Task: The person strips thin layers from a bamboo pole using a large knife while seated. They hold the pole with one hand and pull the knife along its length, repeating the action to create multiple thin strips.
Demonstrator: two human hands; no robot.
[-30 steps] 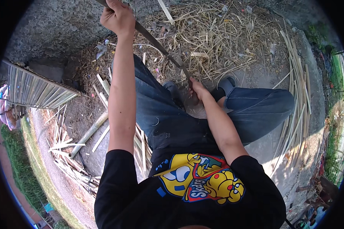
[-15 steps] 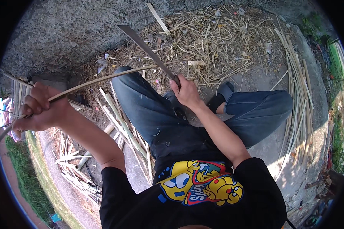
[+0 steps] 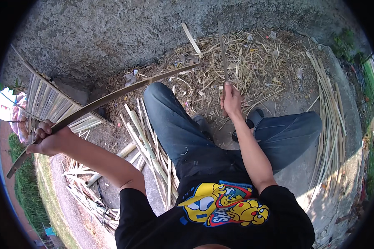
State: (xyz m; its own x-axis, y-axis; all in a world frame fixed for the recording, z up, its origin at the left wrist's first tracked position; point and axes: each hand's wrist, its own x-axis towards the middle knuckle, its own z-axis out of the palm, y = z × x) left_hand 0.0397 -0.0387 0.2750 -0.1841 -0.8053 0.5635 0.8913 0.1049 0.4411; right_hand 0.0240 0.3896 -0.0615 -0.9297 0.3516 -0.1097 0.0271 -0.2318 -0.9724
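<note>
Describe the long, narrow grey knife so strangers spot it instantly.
Start at the rough grey wall. Below it, the bare right hand grips the knife, seen against tangled straw-coloured shavings; its straight, darker shape contrasts with those curls.

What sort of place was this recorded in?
Probably an outdoor work spot: a rough wall stands ahead, curly shavings litter its foot, and grass shows at the far left.

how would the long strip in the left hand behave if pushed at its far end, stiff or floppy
The long strip would probably flex springily rather than flop: it reaches well beyond the left hand without folding. It's likely light for its length, being slim and gripped one-handed.
</note>
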